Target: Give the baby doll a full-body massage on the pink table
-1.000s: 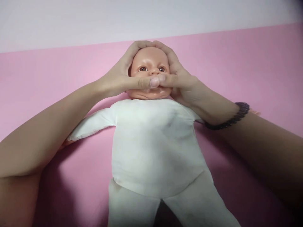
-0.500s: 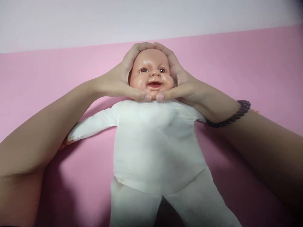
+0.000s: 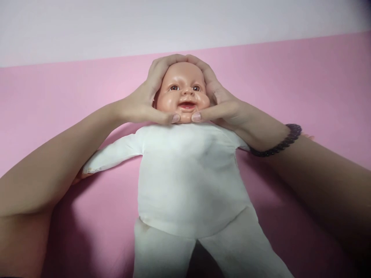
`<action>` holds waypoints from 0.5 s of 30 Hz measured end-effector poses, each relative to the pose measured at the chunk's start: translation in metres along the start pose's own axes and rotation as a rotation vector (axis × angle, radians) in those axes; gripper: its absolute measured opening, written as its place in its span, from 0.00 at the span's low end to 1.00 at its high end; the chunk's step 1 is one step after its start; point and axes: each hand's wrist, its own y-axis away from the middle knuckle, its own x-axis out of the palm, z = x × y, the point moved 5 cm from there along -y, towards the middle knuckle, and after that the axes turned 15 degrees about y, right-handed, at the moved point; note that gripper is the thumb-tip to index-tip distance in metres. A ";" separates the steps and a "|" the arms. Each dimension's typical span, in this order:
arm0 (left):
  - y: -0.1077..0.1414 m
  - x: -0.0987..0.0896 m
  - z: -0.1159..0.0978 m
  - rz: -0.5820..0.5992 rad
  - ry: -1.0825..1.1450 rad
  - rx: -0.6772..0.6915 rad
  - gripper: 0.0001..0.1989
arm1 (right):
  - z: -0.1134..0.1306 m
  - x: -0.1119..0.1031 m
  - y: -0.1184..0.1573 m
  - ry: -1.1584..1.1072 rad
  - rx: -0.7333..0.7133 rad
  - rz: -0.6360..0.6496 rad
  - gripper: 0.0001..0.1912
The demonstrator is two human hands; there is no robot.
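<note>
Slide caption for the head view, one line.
Left hand and right hand cup a doll's head, thumbs apart at its chin.

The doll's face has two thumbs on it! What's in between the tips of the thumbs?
The doll's chin, just below its open mouth, lies between the left thumb and right thumb; the head view shows it.

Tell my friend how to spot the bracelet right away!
Find the white-bodied doll against the pink surface. See the right hand holding one side of its head, then look along to that wrist. The bracelet there is a dark, beaded band; the left wrist is bare.
</note>
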 end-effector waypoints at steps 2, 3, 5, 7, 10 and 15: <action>0.001 0.001 -0.002 -0.033 -0.034 0.038 0.48 | 0.000 0.001 0.000 -0.012 0.003 -0.012 0.55; 0.001 0.002 -0.003 -0.047 -0.041 0.058 0.48 | 0.000 0.002 0.001 -0.016 -0.002 -0.019 0.56; 0.000 0.004 -0.007 -0.064 -0.064 0.096 0.48 | 0.001 0.004 0.001 -0.015 -0.026 -0.033 0.56; -0.002 0.007 -0.010 -0.076 -0.083 0.110 0.49 | 0.001 0.004 0.001 -0.006 -0.055 -0.048 0.56; -0.004 0.011 -0.013 -0.096 -0.087 0.089 0.52 | 0.001 0.003 0.000 -0.003 -0.075 -0.062 0.55; -0.005 0.014 -0.015 -0.105 -0.058 0.036 0.50 | 0.001 0.002 0.001 -0.013 -0.084 -0.072 0.51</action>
